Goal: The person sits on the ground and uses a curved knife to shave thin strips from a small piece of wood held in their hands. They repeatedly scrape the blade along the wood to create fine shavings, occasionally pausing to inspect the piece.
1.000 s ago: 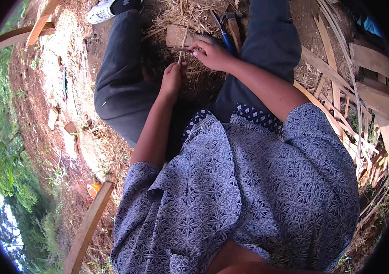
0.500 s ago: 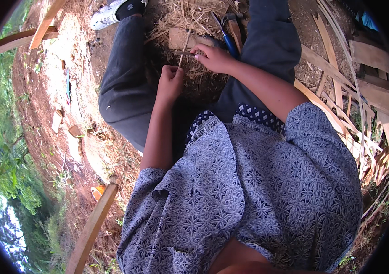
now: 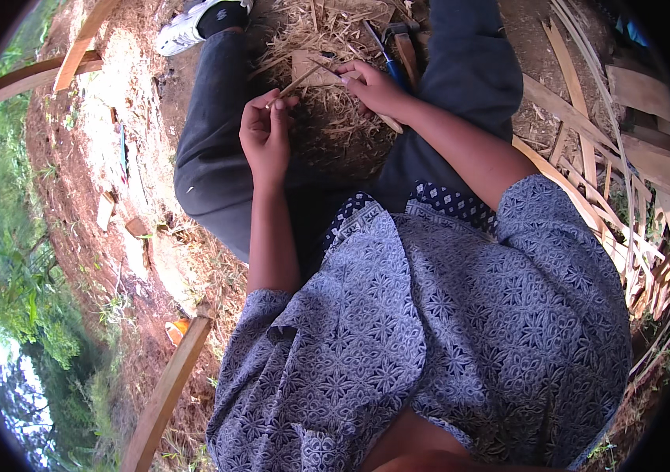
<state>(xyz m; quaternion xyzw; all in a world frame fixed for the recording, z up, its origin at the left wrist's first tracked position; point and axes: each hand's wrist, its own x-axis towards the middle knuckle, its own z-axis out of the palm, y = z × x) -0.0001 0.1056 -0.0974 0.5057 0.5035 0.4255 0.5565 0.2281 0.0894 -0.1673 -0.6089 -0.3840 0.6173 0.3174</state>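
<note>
plainly, left to right across the top of the frame: one white shoe [image 3: 181,33], one left hand [image 3: 265,132] pinching one stick [image 3: 295,83] between thumb and fingers, one wood block [image 3: 302,60], one right hand [image 3: 374,88] wrapped around one knife [image 3: 390,123], one blue-handled tool [image 3: 391,64] and one hammer [image 3: 407,61]. the stick, left of upper centre, is thin, straight and pale tan, its far end near the blade; whether they touch i cannot tell. since the earlier frame, the left hand has shifted leftward and the stick leans further right.
</note>
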